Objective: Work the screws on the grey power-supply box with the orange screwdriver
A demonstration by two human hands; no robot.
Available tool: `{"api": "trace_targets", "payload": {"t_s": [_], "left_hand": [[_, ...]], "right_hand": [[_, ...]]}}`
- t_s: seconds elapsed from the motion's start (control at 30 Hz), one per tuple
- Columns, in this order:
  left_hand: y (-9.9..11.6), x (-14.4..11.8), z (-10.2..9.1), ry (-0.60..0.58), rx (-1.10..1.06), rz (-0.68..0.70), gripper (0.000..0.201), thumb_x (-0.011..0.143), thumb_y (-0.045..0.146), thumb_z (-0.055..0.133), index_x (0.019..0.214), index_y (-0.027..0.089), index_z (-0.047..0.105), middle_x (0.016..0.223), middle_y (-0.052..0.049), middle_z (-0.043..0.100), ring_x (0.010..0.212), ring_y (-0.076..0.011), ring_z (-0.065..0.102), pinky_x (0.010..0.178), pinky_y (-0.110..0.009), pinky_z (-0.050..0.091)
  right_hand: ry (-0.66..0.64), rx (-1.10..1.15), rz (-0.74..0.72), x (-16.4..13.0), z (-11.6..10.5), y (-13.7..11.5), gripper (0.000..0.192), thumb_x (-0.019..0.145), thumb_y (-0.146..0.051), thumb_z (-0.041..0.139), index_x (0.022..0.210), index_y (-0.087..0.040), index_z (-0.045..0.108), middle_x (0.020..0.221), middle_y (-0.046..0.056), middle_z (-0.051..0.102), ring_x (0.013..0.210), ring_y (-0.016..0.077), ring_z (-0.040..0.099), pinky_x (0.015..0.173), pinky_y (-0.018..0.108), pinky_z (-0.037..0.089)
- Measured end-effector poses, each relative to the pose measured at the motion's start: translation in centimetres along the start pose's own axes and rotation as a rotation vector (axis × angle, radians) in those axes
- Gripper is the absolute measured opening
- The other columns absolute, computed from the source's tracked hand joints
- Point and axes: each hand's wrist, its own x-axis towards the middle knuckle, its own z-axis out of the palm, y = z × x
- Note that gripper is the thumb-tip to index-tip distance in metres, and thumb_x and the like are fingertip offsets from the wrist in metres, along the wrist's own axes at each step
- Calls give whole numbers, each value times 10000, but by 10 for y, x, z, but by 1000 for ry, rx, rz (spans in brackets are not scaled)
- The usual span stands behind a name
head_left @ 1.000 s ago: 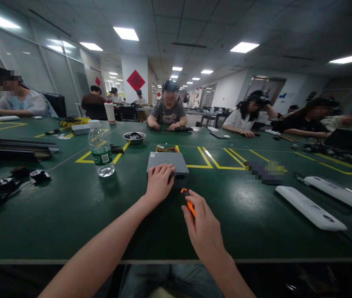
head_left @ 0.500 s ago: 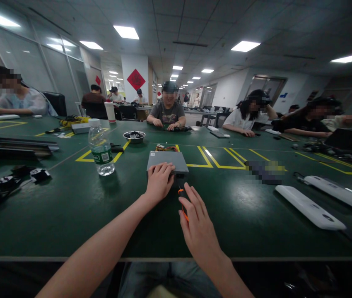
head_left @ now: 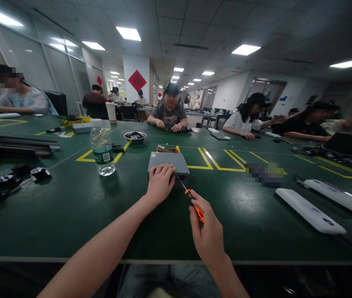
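Observation:
A grey metal box with coloured wires at its back, which looks like a computer power supply (head_left: 171, 160), sits on the green table in front of me. My left hand (head_left: 160, 180) lies over its near left corner and holds it, fingers on the top face. In my right hand (head_left: 205, 221) is an orange and black screwdriver (head_left: 198, 211), gripped by its handle. Its thin shaft points up and left to the near side of the power supply; whether the tip touches a screw I cannot tell.
A water bottle (head_left: 102, 151) stands left of the power supply, and a metal bowl (head_left: 135, 140) of small parts lies beyond. White devices (head_left: 311, 211) are at right, black parts (head_left: 14, 182) at left. Several people sit around the table (head_left: 163, 244).
My right hand has shifted slightly right and closed round the screwdriver, whose shaft now slants up-left to the power supply. My left hand stays on the box.

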Motion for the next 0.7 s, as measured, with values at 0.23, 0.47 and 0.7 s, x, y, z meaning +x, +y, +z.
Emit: {"api": "trace_targets", "payload": {"t_s": [0.23, 0.47, 0.7], "left_hand": [[-2, -4, -2, -11, 9, 27, 317, 865, 240, 415, 1168, 235, 510, 1266, -43, 527, 1189, -215, 422, 987, -430, 255], [5, -9, -11, -52, 47, 46, 422, 868, 230, 383, 1289, 192, 393, 1338, -95, 444, 1260, -228, 351, 1045, -469, 191], [12, -12, -20, -96, 40, 117, 320, 834, 150, 400, 1101, 236, 552, 1363, -86, 401, 1267, -238, 345, 1050, -514, 173]], "right_hand": [[67, -47, 58, -13, -10, 18, 207, 857, -153, 425, 1054, -187, 477, 1141, 117, 592, 1038, 179, 584, 826, 336, 515], [62, -49, 88, -14, -8, 16, 200, 864, -170, 412, 1050, -185, 486, 1136, 121, 595, 1033, 180, 588, 817, 333, 519], [54, -43, 104, -13, -6, 17, 193, 867, -176, 414, 1049, -191, 479, 1143, 115, 588, 1051, 175, 576, 833, 333, 512]]}}
